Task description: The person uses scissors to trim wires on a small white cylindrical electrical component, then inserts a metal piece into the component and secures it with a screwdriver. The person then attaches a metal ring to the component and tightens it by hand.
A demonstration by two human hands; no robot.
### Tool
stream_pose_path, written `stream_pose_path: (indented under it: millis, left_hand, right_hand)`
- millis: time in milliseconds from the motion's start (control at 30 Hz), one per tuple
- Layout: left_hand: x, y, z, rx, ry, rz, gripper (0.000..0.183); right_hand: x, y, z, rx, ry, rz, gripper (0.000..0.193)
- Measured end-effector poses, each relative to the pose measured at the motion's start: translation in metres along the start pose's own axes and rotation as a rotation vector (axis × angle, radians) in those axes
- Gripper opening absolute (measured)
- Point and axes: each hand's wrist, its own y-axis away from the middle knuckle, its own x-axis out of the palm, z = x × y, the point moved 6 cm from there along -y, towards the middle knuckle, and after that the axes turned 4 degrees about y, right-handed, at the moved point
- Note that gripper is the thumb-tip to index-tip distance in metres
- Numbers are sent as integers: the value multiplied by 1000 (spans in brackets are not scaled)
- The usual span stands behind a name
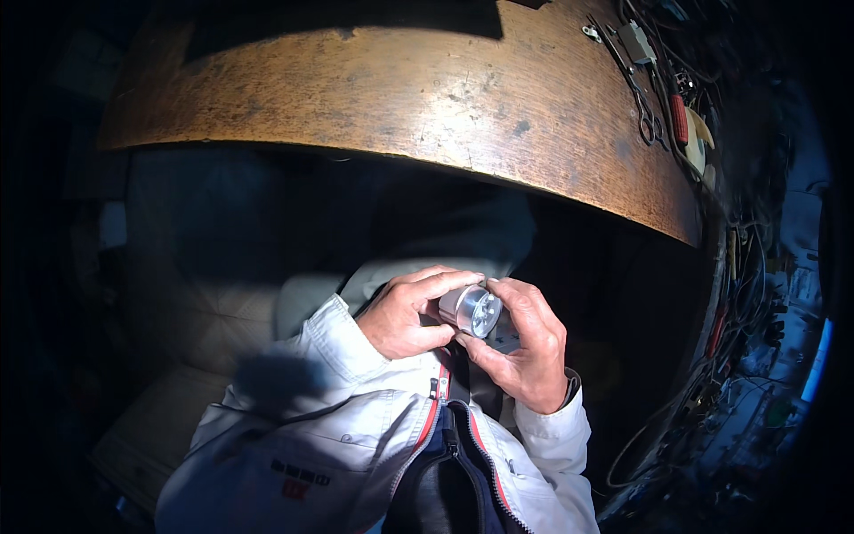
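Observation:
Between my two hands, close to my chest, is an LED flashlight head (pixel 468 311), a short silvery cylinder with a clear round front and small bright spots behind it. The front is tipped toward the right. My left hand (pixel 405 315) grips the cylinder's body from the left, thumb below and fingers over the top. On the other side, the fingertips and thumb of my right hand (pixel 530 345) pinch the rim around the clear front. Both hands are in front of the table's near edge, not over the tabletop. The back end of the cylinder is hidden by my left fingers.
A worn wooden table (pixel 356 98) curves across the far side. On its right end lie scissors (pixel 648 129), a red-handled tool (pixel 680 118) and a pale box-shaped plug (pixel 637 43) among cables. A dark flat object (pixel 356 22) covers the far edge. Tangled wires (pixel 747 294) crowd the right.

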Motion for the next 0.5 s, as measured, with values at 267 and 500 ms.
stream_pose_path:
  millis: [267,500]
  left_hand:
    - [2,-1,-4,52,58,3,75]
    - [2,-2,-2,50,45,16,75]
  right_hand:
    - [0,-3,3,-5,-14,20,67]
    - [1,-3,5,25,8,29,68]
